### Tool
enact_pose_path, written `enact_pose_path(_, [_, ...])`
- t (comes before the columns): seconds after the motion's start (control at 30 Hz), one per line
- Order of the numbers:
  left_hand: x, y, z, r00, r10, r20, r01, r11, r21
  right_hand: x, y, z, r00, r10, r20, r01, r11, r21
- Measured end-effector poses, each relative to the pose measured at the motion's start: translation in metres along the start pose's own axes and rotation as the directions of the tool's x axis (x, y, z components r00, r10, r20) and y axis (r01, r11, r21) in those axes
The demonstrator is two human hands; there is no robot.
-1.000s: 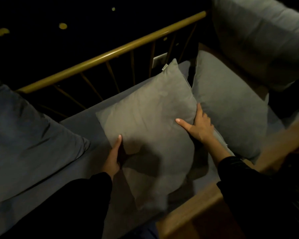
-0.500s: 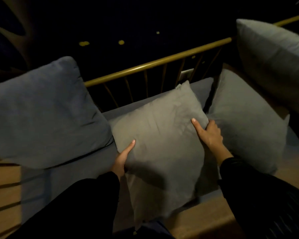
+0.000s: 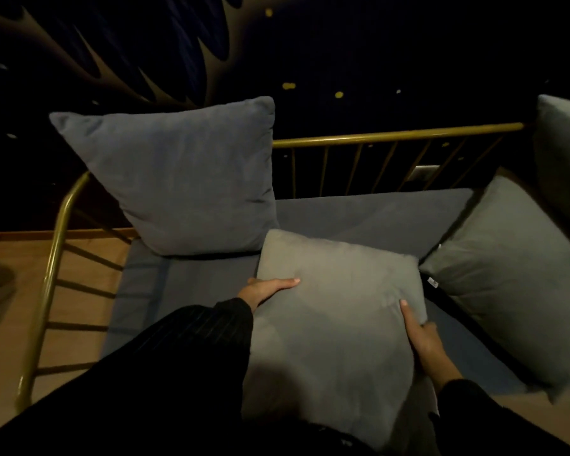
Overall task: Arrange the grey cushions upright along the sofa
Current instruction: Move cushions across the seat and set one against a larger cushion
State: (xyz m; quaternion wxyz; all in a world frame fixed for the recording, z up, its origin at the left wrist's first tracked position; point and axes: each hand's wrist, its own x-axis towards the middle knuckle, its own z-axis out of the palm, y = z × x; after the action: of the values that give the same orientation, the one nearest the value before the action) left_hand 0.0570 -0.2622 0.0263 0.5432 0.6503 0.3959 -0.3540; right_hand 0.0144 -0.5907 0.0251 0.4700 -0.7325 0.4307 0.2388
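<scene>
A grey cushion (image 3: 336, 317) is held in front of me over the sofa seat (image 3: 369, 215), lifted off it. My left hand (image 3: 267, 289) grips its left edge and my right hand (image 3: 420, 334) grips its right edge. A second grey cushion (image 3: 507, 291) lies tilted on the seat at the right. A larger blue-grey cushion (image 3: 185, 179) stands upright at the left end, against the brass backrest rail (image 3: 399, 135). Another grey cushion (image 3: 563, 159) stands at the far right edge.
The sofa's brass frame curves down around the left end (image 3: 51, 258), with thin spokes. Wooden floor (image 3: 10, 264) shows left of the sofa. A dark patterned wall is behind the rail. The seat between the blue-grey cushion and the right cushion is bare.
The grey cushion has been pulled up off the seat and toward me, away from the right cushion. My view has swung left, bringing the upright blue-grey cushion fully into sight.
</scene>
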Motion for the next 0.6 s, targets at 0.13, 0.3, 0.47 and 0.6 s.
enact_pose_path(0.13, [0.020,-0.023,-0.028,1.000,-0.004,0.010,0.005,0.999,-0.039,-0.005,-0.014,0.008,0.998,-0.064,0.020,0.063,0.997,0.043])
enact_pose_path(0.3, [-0.037,-0.029,-0.050,0.994,0.054,0.096,-0.039,0.988,-0.150,-0.028,-0.024,0.014,0.975,-0.220,-0.004,0.220,0.973,0.063])
enact_pose_path(0.47, [-0.074,-0.044,-0.079,0.952,0.285,-0.112,-0.305,0.915,-0.265,-0.055,-0.056,0.032,0.908,-0.418,0.002,0.418,0.908,0.038])
enact_pose_path(0.6, [-0.090,-0.053,-0.134,0.892,0.363,-0.269,-0.433,0.857,-0.281,-0.077,-0.086,0.080,0.851,-0.522,0.058,0.516,0.852,0.087])
